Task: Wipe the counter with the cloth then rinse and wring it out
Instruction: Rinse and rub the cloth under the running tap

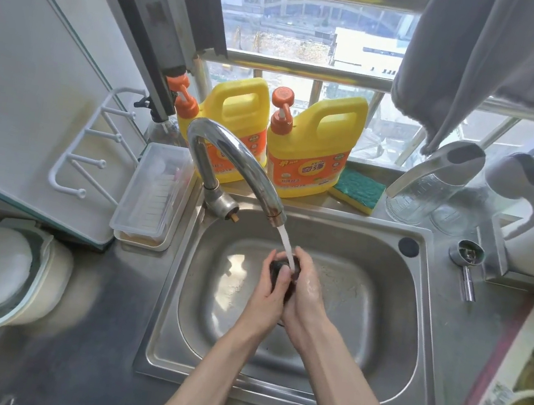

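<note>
Rinsing is judged to be the step in hand. The cloth [276, 268] is held balled between both palms over the middle of the sink [418, 294], right under the stream [287, 243] from the tap [231, 152]. It is gripped by the left hand [266, 292], whose fingers are curled over one side, and by the right hand [307, 291], which is wrapped round the other.

For a good rinse, the bundle should be loosened and kneaded so that water is let through the inner folds. It should be kept low in the basin so that splashes are contained. Wringing is best left until the run-off looks clean.

The cloth is seen as a small, dark, wet lump, mostly hidden by the fingers. Its weave and full size cannot be told.
</note>
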